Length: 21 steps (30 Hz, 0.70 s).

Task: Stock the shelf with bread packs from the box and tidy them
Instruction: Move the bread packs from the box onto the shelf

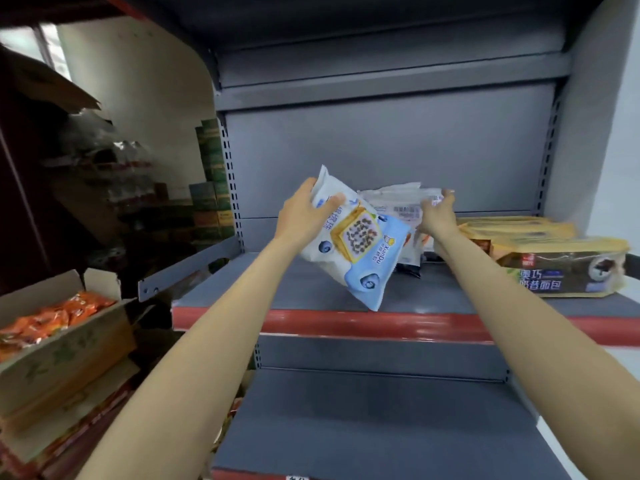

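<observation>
My left hand (304, 211) grips the top corner of a white and blue bread pack (356, 244), held tilted above the grey shelf (311, 289). My right hand (438, 211) is closed on a second, mostly white pack (398, 206) standing just behind it near the shelf's back. To the right, tan and dark bread packs (554, 261) lie stacked flat on the same shelf. A small dark pack (408, 266) lies under the held ones.
A cardboard box (69, 348) with orange packets stands at the lower left beside the shelf. The shelf has a red front strip (346, 323), with a lower grey shelf (363, 427) beneath. Stacked green cartons (211, 199) sit behind at left.
</observation>
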Each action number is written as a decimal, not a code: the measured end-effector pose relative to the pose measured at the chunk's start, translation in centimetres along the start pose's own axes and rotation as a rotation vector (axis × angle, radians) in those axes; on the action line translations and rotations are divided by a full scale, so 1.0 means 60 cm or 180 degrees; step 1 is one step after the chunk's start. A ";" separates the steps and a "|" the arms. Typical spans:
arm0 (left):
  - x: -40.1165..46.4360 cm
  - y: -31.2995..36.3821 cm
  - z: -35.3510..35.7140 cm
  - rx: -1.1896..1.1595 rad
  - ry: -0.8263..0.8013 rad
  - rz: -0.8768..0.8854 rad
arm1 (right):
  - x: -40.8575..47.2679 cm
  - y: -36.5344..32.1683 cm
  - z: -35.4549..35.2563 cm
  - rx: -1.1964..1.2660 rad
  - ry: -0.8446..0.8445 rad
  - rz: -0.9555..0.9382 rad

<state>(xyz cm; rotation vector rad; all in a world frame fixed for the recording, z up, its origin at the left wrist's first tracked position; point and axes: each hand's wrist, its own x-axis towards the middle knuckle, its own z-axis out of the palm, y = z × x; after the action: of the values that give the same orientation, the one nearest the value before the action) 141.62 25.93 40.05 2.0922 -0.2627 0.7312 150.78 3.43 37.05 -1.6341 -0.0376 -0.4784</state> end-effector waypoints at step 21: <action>0.091 0.074 0.158 0.0956 -0.0711 0.1147 | -0.087 0.025 -0.078 -0.1929 -0.0146 -0.1043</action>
<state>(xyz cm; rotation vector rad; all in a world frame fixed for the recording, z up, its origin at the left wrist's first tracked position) 147.90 16.14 42.11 2.4492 -0.7051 0.7830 145.14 0.09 34.15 -2.2489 -0.2142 -0.7523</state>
